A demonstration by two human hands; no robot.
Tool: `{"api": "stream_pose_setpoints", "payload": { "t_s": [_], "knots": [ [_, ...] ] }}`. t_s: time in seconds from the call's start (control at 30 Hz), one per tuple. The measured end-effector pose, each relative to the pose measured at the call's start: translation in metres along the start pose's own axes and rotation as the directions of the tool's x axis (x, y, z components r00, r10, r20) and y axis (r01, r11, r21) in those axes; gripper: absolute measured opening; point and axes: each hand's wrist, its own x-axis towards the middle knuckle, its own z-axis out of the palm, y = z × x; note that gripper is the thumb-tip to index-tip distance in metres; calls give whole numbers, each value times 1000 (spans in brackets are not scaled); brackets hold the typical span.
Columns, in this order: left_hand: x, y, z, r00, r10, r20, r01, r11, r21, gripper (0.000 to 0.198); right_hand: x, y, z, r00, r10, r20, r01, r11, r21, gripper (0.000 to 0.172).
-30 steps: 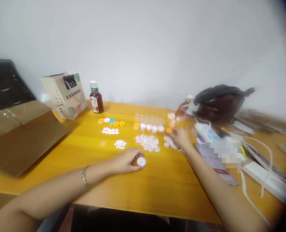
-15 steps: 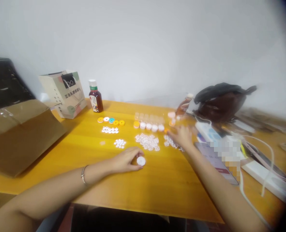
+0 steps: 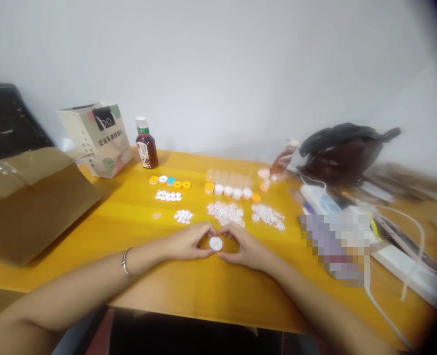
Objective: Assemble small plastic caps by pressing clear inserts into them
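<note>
White disc (image 3: pixel 216 243) at the near side of the yellow table (image 3: pixel 240 301)

Far left, brown carton (image 3: pixel 48 212), creased along its top. Printed paper bag (image 3: pixel 111 133) stands behind it; dark-red bottle (image 3: pixel 147 150) upright just beside the bag, white cap on. Then I log a row of coloured rings (image 3: pixel 171 181): orange, white, turquoise, two more orange. Nearer the camera, small white pieces in a neat batch (image 3: pixel 168 195) and a looser cluster (image 3: pixel 183 216).

Left hand (image 3: pixel 190 241), bangle (image 3: pixel 126 262) on the wrist: thumb and fingertips clamped on the disc's left edge. Disc sits between the two hands; I cannot tell whether it touches the tabletop. Beyond it, a heap of white flat pieces (image 3: pixel 225 214) and a row of orange and white caps (image 3: pixel 227 191).

Right hand (image 3: pixel 246 245): fingers curled in to the disc's right edge; I cannot tell whether they grip. Second heap (image 3: pixel 267 216) beyond that hand. Farther right, leaning bottle (image 3: pixel 284 158), then dark bag (image 3: pixel 340 155).
</note>
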Motion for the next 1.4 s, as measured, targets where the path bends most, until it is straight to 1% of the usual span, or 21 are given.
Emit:
{"api": "stream_pose_setpoints", "payload": {
  "t_s": [0.07,0.2,0.27,0.33,0.43,0.5,0.63,0.77,0.87,0.93,1.03,1.17,1.3,1.4],
  "knots": [
    [0,0,-2,1000,23,0,-23,1000,-1,28,0,1,2,1000,-7,-12,7,1000,-4,31],
    [1,5,-6,992,109,-66,-107,993,41,19,0,2,7,999,-21,-48,19,1000,-25,29],
    [1,8,-7,989,122,-89,-115,990,77,16,1,1,9,999,-24,-48,22,999,-40,30],
    [1,10,-6,988,114,-100,-103,988,111,13,1,1,11,999,-25,-46,22,999,-49,27],
    [1,8,-4,991,67,-115,-51,990,134,13,2,2,15,998,-16,-61,13,999,-40,19],
    [1,6,-2,994,25,-110,-11,991,131,13,2,3,17,997,-5,-79,2,999,-37,17],
    [2,4,2,996,-63,-69,68,995,76,13,2,6,21,995,10,-103,-15,998,-54,23],
    [2,8,4,981,-182,-63,184,983,28,16,2,5,23,993,6,-115,-14,997,-71,26],
    [1,13,5,964,-253,-80,259,964,63,14,3,3,25,992,-2,-129,-8,997,-71,26],
    [-1,16,7,956,-275,-102,285,952,108,12,3,1,26,991,-3,-130,-6,998,-66,25],
    [-2,17,10,964,-229,-138,255,944,211,10,3,-1,27,992,5,-130,-13,998,-61,21],
    [-2,15,11,986,-97,-136,142,916,375,12,3,-3,27,991,24,-133,-31,998,-54,18],
    [-3,16,11,997,42,-60,1,811,585,25,3,-3,26,992,23,-123,-28,999,-35,18],
    [-5,20,13,994,112,-10,-77,740,668,30,3,-3,25,992,26,-123,-30,999,-31,20]
  ]
}}
